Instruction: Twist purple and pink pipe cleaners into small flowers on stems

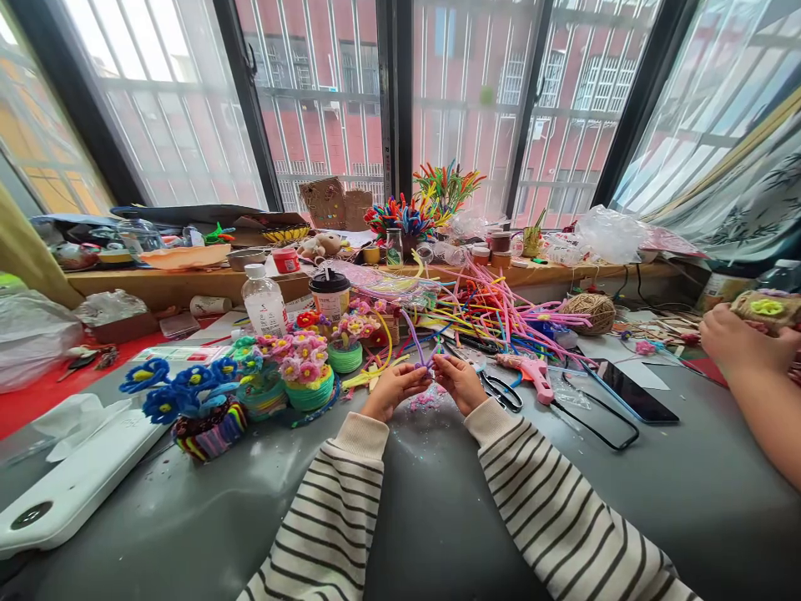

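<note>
In the head view, a purple pipe cleaner (414,332) is held up over the near side of the table (438,526), between the two hands, with its long end rising toward the window; its lower part is pinched by the fingertips of the left hand (395,392), while the fingertips of the right hand (461,384) are closed at the same spot, apparently on the same piece; whether a second strand is caught there cannot be told, as the join is small and partly covered by fingers.

For good work here, the piece is probably best gripped firmly on one side, close to the bend, while small turns are made by the other; the long end should be kept clear of the loose pile (488,300) behind, in which it could be snagged; the core should be bent gently, since sharp kinks would likely show.

Just to the right, the scissors (504,394) and the glue gun (536,380) are within easy reach; to the left, the pink flowers (305,363) are best left unbrushed by the sleeve; at far right, a bundle (767,309) is held by another person's hand (744,344).
</note>
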Motion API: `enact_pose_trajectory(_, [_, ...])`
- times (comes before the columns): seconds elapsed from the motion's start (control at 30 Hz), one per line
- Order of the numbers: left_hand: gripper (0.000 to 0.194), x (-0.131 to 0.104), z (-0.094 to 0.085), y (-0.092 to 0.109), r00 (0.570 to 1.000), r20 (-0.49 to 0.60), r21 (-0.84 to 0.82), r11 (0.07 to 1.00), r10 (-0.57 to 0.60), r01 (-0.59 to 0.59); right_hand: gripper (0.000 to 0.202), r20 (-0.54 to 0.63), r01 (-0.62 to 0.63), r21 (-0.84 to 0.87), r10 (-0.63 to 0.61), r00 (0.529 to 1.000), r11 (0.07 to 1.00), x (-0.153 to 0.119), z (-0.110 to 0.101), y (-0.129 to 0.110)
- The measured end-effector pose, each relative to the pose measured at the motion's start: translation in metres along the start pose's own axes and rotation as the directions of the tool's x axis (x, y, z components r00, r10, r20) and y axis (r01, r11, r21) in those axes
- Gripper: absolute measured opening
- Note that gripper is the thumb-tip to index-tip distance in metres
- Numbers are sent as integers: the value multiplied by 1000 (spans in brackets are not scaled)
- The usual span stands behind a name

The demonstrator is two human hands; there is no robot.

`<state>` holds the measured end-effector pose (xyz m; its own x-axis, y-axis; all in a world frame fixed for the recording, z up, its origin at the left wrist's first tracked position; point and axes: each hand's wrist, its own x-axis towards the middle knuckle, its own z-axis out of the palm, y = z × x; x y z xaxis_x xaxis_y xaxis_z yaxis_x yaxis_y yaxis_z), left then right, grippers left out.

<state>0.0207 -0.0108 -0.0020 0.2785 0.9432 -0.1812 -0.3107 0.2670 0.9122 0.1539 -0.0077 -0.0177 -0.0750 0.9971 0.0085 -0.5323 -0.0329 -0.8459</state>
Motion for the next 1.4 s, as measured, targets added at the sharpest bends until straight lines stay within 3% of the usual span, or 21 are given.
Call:
enact_pose_trajectory(0.23, [8, -1, 1, 2, 1000, -20, -102, 995, -15, 13, 25, -1, 33, 76, -33, 999, 997, 1, -1, 3])
enact_pose_trajectory(0.37, [12, -2, 2, 1, 999, -33, -75, 997, -16, 13, 28, 0, 76, -3, -76, 997, 997, 0, 1, 3])
enact_pose_trajectory(0.5, [17, -3, 4, 0, 1000, -29, -34, 999, -5, 4, 27, -19, 227, -179, -234, 972, 957, 0, 0, 2])
enact_pose_trajectory(0.63, [16, -3, 3, 0, 998, -61, -11, 1000, 16, -17, 20, 76, 367, -414, -370, 926, 833, -1, -2, -2])
enact_pose_trajectory(0.77, [12, -1, 2, 0, 995, -95, 1, 999, 40, -40, 14, 201, 470, -611, -450, 870, 637, -5, -4, -5])
enact_pose_trajectory(1.03, [9, 0, 1, 0, 994, -98, -15, 999, 44, -45, 19, 437, 601, -767, -503, 746, 225, -10, -5, -7])
enact_pose_trajectory(1.27, [11, 2, 2, -2, 995, -93, -14, 999, 46, -47, 18, 452, 567, -820, -511, 731, 86, -10, -4, -4])
enact_pose_trajectory(1.4, [16, 3, 1, -2, 996, -75, 1, 999, 47, -47, 16, 471, 572, -818, -506, 722, 56, -9, -5, -3])
